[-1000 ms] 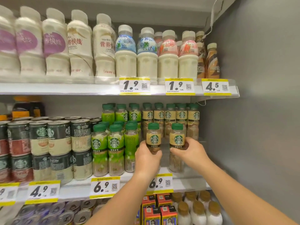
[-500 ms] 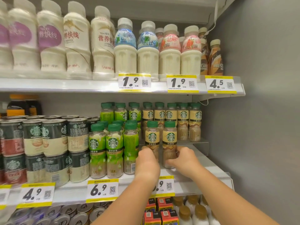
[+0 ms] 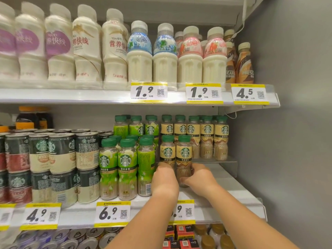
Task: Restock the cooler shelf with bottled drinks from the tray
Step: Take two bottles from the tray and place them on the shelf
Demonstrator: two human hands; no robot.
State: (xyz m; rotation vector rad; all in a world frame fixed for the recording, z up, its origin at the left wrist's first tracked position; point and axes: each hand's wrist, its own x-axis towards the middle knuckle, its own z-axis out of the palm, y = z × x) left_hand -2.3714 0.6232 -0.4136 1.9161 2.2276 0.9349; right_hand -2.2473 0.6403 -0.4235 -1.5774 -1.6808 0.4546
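Observation:
Two tan-label coffee bottles with green caps stand side by side at the front of the middle shelf (image 3: 239, 193). My left hand (image 3: 165, 178) wraps the lower part of the left bottle (image 3: 167, 151). My right hand (image 3: 199, 178) grips the base of the right bottle (image 3: 184, 153). Both bottles are upright and close to the green-label bottles (image 3: 125, 166) on their left. A row of matching tan bottles (image 3: 206, 133) stands behind on a raised step. No tray is in view.
Stacked coffee cans (image 3: 61, 159) fill the shelf's left side. White milk bottles (image 3: 140, 56) line the upper shelf. The grey cooler wall (image 3: 287, 123) closes the right side. Yellow price tags (image 3: 112, 213) run along the shelf edge. Cans and cartons sit on the shelf below.
Both hands have lowered the two tan bottles and shifted them left, next to the green-label bottles. The hands slid down from the labels to the bottles' lower parts.

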